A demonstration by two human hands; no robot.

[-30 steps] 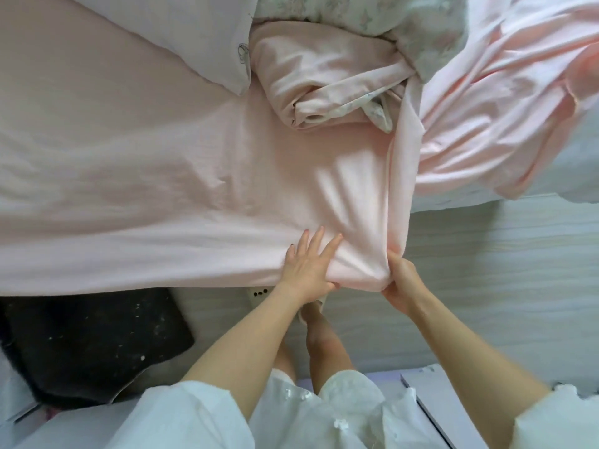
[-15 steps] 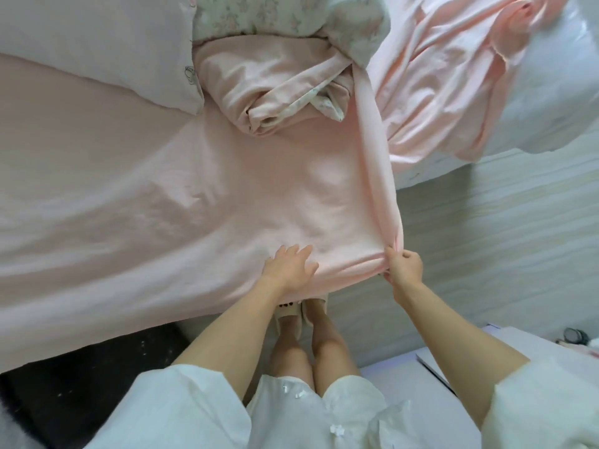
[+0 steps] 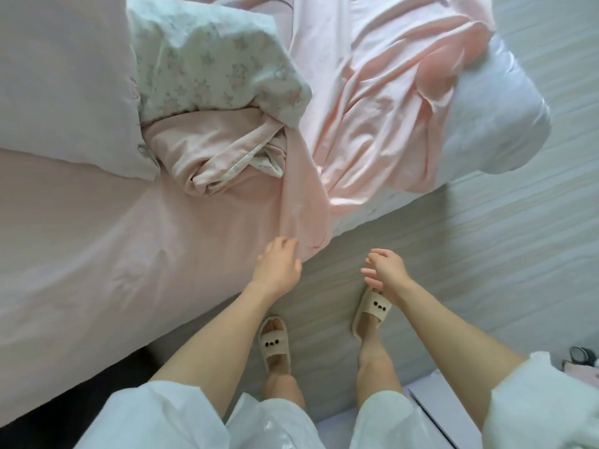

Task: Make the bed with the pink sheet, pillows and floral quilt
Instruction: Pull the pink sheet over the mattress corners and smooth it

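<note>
Two hands are seen empty: the left hand [image 3: 278, 266], fingers loosely spread, rests at the pink sheet [image 3: 136, 222] edge; the right hand [image 3: 385, 270] hangs open over the floor, apart. Sheet-smoothing seems under way; the rumpled far portion likely needs pulling flat. The soft floral quilt [image 3: 207, 66] lies bunched beside a pillow [image 3: 64, 85].

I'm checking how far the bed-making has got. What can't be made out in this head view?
- Pillow: cut off by the top and left edges.
- Quilt: bunched, its spread side hidden in folds.
- Sheet: far end beyond the top edge.
- Dark thing by the right edge: too small.
</note>
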